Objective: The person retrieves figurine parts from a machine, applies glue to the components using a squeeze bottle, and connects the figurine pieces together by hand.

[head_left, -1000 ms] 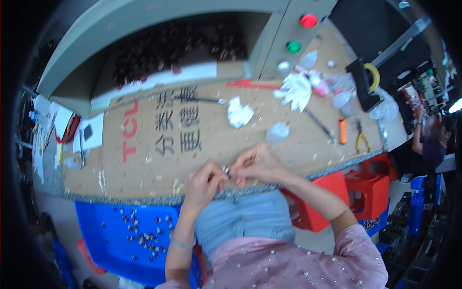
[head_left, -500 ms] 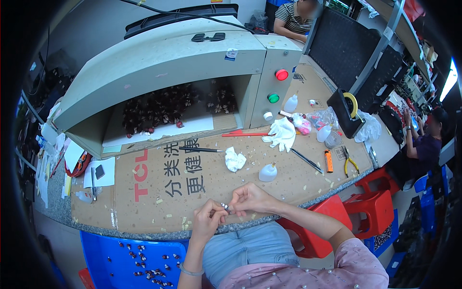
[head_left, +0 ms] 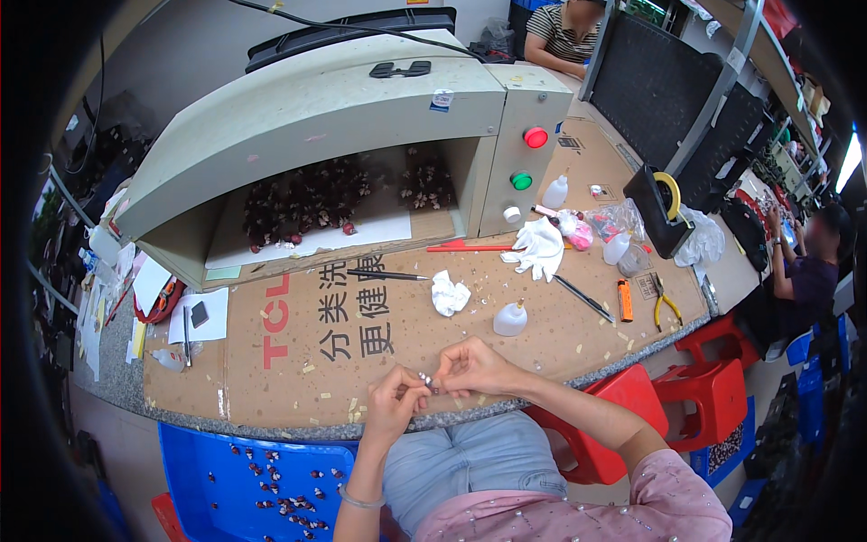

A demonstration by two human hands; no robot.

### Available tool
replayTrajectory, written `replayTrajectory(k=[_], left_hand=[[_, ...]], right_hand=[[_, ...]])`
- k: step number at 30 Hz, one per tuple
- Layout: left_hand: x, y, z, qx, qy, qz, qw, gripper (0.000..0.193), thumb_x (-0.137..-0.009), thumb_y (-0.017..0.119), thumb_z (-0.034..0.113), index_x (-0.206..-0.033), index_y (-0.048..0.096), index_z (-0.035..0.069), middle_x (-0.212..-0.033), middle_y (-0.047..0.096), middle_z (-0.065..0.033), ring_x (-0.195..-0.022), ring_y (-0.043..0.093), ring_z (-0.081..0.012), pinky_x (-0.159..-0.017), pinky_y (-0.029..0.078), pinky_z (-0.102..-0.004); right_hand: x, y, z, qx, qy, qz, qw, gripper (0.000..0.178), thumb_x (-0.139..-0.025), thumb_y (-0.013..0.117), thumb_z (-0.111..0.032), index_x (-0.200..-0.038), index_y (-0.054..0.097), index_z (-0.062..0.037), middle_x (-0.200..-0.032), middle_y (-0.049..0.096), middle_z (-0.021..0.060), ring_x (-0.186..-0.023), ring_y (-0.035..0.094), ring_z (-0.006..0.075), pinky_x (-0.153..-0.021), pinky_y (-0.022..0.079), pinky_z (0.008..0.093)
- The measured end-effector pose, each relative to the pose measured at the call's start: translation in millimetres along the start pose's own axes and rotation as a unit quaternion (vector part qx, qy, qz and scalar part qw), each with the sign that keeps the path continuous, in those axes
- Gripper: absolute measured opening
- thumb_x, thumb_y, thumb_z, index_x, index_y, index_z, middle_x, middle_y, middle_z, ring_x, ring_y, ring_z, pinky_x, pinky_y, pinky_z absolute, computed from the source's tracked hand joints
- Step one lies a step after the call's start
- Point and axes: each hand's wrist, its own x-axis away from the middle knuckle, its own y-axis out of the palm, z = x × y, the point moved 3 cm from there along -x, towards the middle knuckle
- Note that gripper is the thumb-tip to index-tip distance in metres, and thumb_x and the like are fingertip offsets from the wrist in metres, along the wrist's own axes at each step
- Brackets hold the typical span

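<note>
Between my two hands, just over the near edge of the cardboard-covered bench [head_left: 271,397], is a small dark and white figure-like piece [head_left: 429,383]. My left hand [head_left: 394,403] pinches it from the left, its fingers curled. My right hand [head_left: 471,367] is closed at its right side, thumb and fingertips together on the piece. The fingers cover much of it, so its exact kind is unclear. Below my left forearm, a blue tray [head_left: 185,483] holds several small dark-red and white pieces [head_left: 293,504].
A grey box-shaped machine [head_left: 316,108] with more such pieces inside stands behind. On the bench lie a crumpled tissue [head_left: 449,294], a squeeze bottle [head_left: 510,320], white gloves [head_left: 539,250], tweezers [head_left: 582,298], an orange lighter [head_left: 625,301] and pliers [head_left: 666,303]. Red stools [head_left: 623,406] stand right.
The whole view has shifted slightly. Both hands stay together around the small piece, with the fingers slightly repositioned on it.
</note>
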Motion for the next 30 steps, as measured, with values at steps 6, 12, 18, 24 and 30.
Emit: replayTrajectory(k=[6,12,18,24,30], left_hand=[[1.0,-6.8,-3.3,0.072,-0.010,0.051,0.996,0.016,-0.079,0.056,-0.014,-0.076,0.048,-0.001,-0.076,0.059,-0.0093,-0.056,0.057,-0.0098,-0.046,0.044,-0.0192],[-4.7,-7.4,-7.5,0.067,0.001,0.049,0.997,0.014,-0.078,0.061,-0.012,-0.075,0.051,-0.002,-0.073,0.060,-0.0067,-0.057,0.056,-0.0082,-0.049,0.046,-0.0210],[-8.4,-6.5,1.4,0.109,-0.018,0.051,0.993,0.012,-0.077,0.062,-0.011,-0.083,0.055,-0.002,-0.072,0.061,-0.0049,-0.060,0.059,-0.0076,-0.051,0.047,-0.0196],[-2.8,-8.0,-0.6,0.064,-0.028,0.012,0.997,0.026,-0.076,0.062,-0.009,-0.101,0.063,-0.002,-0.072,0.065,-0.0065,-0.060,0.061,-0.0069,-0.051,0.049,-0.0189],[-3.1,-5.6,-0.8,0.038,-0.030,0.022,0.999,0.023,-0.076,0.062,-0.009,-0.098,0.065,-0.002,-0.070,0.065,-0.0069,-0.057,0.061,-0.0072,-0.048,0.048,-0.0190]], right_hand=[[-5.9,5.2,3.4,-0.026,-0.012,0.019,0.999,0.004,-0.077,0.065,0.003,-0.078,0.061,0.0018,-0.069,0.064,0.0054,-0.053,0.054,0.0052,-0.046,0.039,0.0177],[-4.9,1.7,1.1,-0.027,0.008,0.052,0.998,0.008,-0.077,0.065,0.005,-0.076,0.058,0.0003,-0.075,0.065,0.0063,-0.059,0.057,0.0056,-0.049,0.044,0.0181],[-8.8,-3.7,10.1,-0.062,-0.002,0.044,0.997,0.008,-0.074,0.063,0.010,-0.078,0.060,0.0050,-0.079,0.064,0.0114,-0.057,0.058,0.0078,-0.045,0.043,0.0186],[-7.4,-3.4,12.0,-0.039,-0.010,0.033,0.999,0.007,-0.075,0.062,0.011,-0.077,0.059,0.0058,-0.075,0.061,0.0102,-0.056,0.058,0.0079,-0.045,0.042,0.0183],[-7.7,-2.6,8.2,-0.021,-0.006,0.031,0.999,0.012,-0.078,0.064,0.004,-0.070,0.057,-0.0008,-0.063,0.060,0.0037,-0.051,0.054,0.0032,-0.043,0.038,0.0165]])
